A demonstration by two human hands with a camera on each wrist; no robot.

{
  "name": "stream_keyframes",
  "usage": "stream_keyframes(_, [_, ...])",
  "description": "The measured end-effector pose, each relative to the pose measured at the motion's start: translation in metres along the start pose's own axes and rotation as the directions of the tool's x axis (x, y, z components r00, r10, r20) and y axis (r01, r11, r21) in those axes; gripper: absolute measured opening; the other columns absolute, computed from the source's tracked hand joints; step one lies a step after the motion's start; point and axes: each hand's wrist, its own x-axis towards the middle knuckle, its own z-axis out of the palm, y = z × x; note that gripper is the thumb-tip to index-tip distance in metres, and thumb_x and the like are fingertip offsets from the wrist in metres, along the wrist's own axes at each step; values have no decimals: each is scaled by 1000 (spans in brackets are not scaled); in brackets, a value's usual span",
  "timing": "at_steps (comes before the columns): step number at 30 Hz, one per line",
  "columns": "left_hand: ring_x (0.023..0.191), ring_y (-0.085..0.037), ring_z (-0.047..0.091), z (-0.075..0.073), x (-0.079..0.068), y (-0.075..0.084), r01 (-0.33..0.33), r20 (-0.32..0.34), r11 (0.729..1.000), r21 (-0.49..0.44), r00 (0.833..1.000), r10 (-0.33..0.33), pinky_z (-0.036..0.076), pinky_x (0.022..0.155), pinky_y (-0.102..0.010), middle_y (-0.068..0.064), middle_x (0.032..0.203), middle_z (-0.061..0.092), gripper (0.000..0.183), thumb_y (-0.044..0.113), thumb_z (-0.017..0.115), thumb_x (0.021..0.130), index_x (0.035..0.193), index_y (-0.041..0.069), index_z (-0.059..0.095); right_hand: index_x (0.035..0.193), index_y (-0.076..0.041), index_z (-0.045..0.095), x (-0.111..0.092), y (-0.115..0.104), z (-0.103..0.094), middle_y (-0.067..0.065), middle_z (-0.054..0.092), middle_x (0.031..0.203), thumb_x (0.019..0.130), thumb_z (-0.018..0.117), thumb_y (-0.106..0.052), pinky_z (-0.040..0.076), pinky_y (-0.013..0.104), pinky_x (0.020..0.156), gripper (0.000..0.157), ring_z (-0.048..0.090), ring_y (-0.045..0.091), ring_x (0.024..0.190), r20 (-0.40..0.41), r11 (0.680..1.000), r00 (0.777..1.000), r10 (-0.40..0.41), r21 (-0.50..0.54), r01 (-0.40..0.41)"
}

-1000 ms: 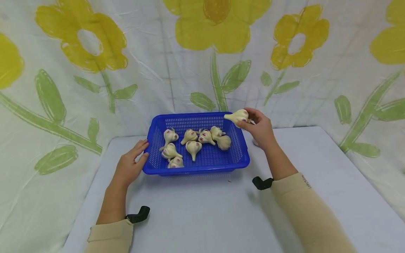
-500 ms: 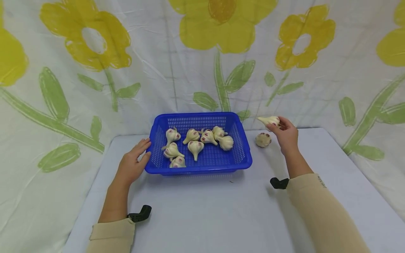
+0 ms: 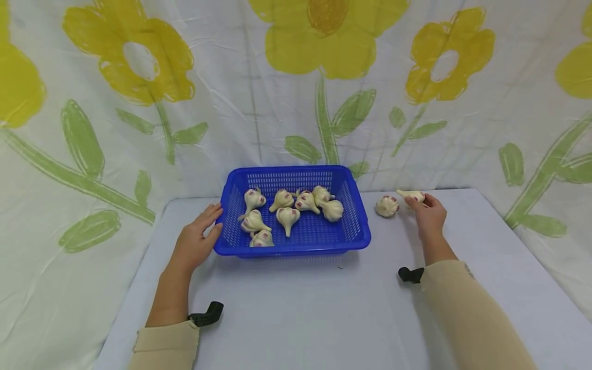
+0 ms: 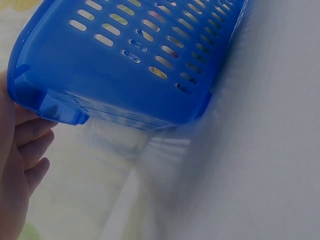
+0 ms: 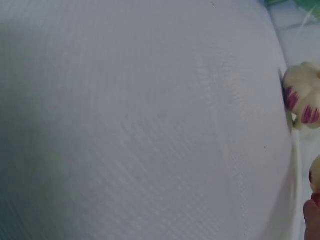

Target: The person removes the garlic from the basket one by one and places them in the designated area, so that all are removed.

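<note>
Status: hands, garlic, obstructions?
Left hand touching blue basket at left end. Right hand pinching garlic bulb, right of basket. Second bulb close beside it; nothing visibly in the way.

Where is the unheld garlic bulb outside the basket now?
In the head view, the loose garlic bulb lies on the table, right of the blue basket and left of the right hand.

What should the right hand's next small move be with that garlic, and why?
Probably lower the held bulb gently until the white table supports it. The right hand pinches it beside a loose bulb lying there, outside the blue basket. I can't tell whether it's touching already.
</note>
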Motion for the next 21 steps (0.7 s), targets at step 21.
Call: stream_keyframes(21, [145,-33,34,0,0,-2,-20,-13,1000,-8,1000,20,32,113,-59,-10,154,43,47,28,49,103,145,6,49,152,-13,38,1,19,4,-3,47,125,81,75,-52,42,21,97,89,44,8,113,17,990,1000,3,-142,0])
